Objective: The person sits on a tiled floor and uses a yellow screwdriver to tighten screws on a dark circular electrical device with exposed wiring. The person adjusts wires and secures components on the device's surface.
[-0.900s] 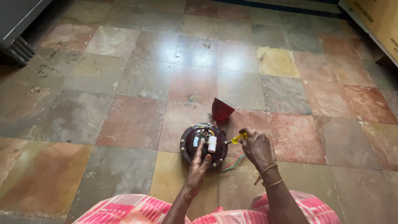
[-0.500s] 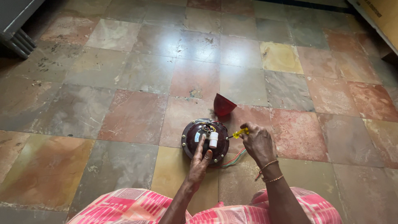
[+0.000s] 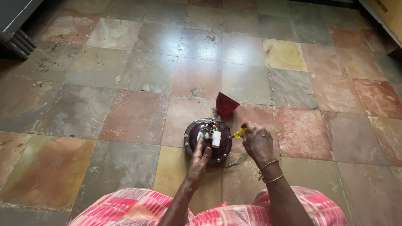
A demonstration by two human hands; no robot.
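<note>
A round dark-red fan motor body lies on the tiled floor in front of my knees, with a white cylinder part and small wires on top. My left hand rests its fingers on the motor's near left side, pressing it down. My right hand grips a screwdriver with a yellow handle, its tip pointing at the motor's top right. Red and green wires trail out from under the motor toward my right wrist.
A dark-red cone-shaped cap lies on the floor just beyond the motor. A grey metal object stands at the far left corner and a wooden edge at the far right. My pink patterned clothing fills the bottom.
My left hand has slid forward onto the motor's top. My right hand with the screwdriver stays beside the motor; the view has shifted slightly.
</note>
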